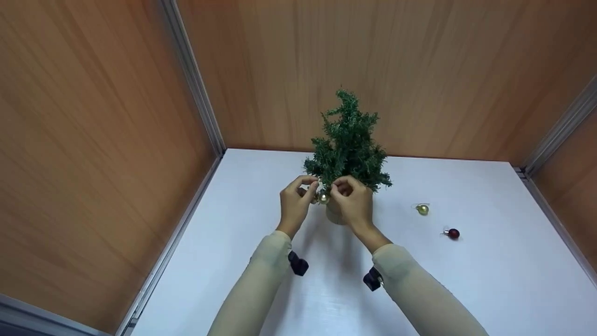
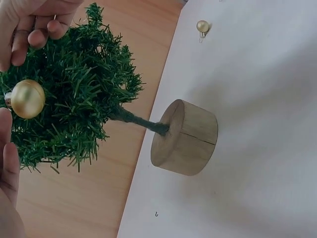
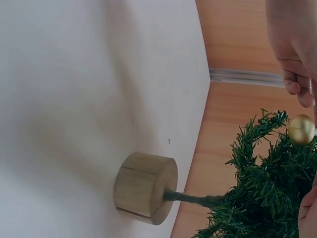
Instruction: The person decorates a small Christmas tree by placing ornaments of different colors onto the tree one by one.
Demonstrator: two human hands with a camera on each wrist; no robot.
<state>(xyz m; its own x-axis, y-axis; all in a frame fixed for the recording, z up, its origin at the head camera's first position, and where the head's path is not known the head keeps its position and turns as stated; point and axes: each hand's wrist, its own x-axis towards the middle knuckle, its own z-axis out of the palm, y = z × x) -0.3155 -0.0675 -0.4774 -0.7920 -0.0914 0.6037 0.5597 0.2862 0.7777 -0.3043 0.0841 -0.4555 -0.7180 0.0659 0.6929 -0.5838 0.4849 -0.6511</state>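
Observation:
A small gold bauble [image 1: 323,198] hangs, cap up, between my two hands at the lower front branches of a green artificial Christmas tree [image 1: 347,140]. To its left, my left hand [image 1: 294,205] pinches with thumb and forefinger by the bauble's hanging loop. My right hand [image 1: 357,203] also has thumb and forefinger brought together, on the bauble's other side by the same loop. The loop is too fine to make out. In the left wrist view the gold bauble [image 2: 27,99] shows before the needles, fingertips cut off by the frame. The tree's round wooden base [image 2: 190,141] stands on the table.
On the white table [image 1: 466,289], right of the tree, lie another gold bauble [image 1: 422,209] and a dark red bauble [image 1: 453,234]. A tiny dark hook-like bit [image 2: 156,214] lies near the base. Wood-grain panels [image 1: 419,70] rise behind and at both sides.

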